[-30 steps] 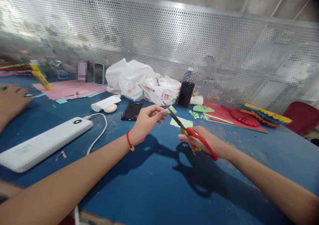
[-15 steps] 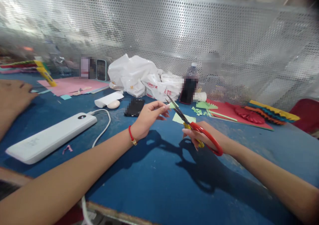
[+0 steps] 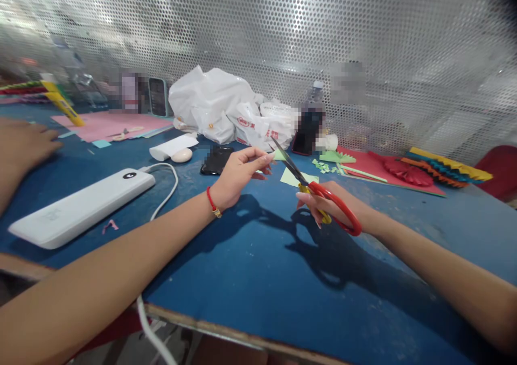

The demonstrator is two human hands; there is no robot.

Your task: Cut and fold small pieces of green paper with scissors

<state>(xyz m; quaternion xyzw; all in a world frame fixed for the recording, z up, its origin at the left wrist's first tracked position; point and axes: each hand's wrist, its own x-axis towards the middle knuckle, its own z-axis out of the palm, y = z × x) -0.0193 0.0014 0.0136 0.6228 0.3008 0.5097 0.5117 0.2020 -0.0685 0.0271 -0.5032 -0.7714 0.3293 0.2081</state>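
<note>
My left hand (image 3: pixel 247 172), a red cord bracelet at its wrist, is closed in a pinch on a small piece of light green paper (image 3: pixel 279 155). Most of that piece is hidden behind the fingers and blades. In my right hand (image 3: pixel 329 201) are scissors (image 3: pixel 294 167) with one red and one yellow handle. Their dark blades stand slightly apart, with the tips beside my left fingertips and the green piece. Behind the blades, a larger pale green paper (image 3: pixel 288 179) lies on the blue table (image 3: pixel 258 279).
A white power bank (image 3: pixel 84 206) with a cable, a black phone (image 3: pixel 214 160) and white plastic bags (image 3: pixel 218 104) lie left and behind. Green scraps (image 3: pixel 323 166), red paper (image 3: pixel 365 163) and folded paper strips (image 3: pixel 448 166) are at right. Another person's hand (image 3: pixel 26 149) rests at far left.
The view has tipped downward, so the table's things appear higher in the picture. Both hands keep nearly the same pose, with the scissor tips still beside the left fingers.
</note>
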